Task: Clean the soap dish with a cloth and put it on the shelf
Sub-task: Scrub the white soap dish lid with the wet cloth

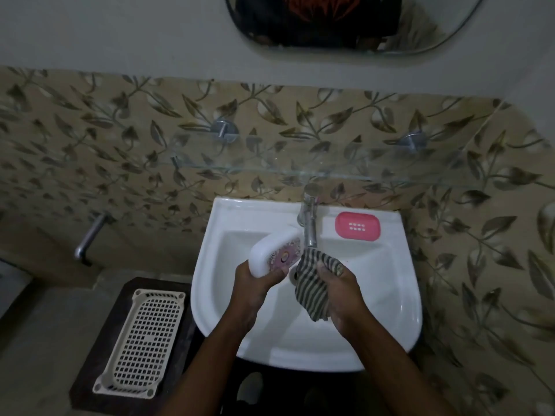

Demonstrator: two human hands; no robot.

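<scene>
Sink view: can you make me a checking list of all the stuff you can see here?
Surface: white sink, with the tap at its back rim.
Job's things: white soap dish held tilted over the basin; striped cloth beside it, under the spout; glass shelf on the wall above the tap.
Clutter: pink drain tray on the sink rim, right of the tap; white plastic basket on a dark stand left of the sink.
Hands: left hand grips the soap dish; right hand grips the cloth.
Cables: nothing seen.
Surroundings: leaf-patterned tiles, mirror above, wall tap at left.
</scene>
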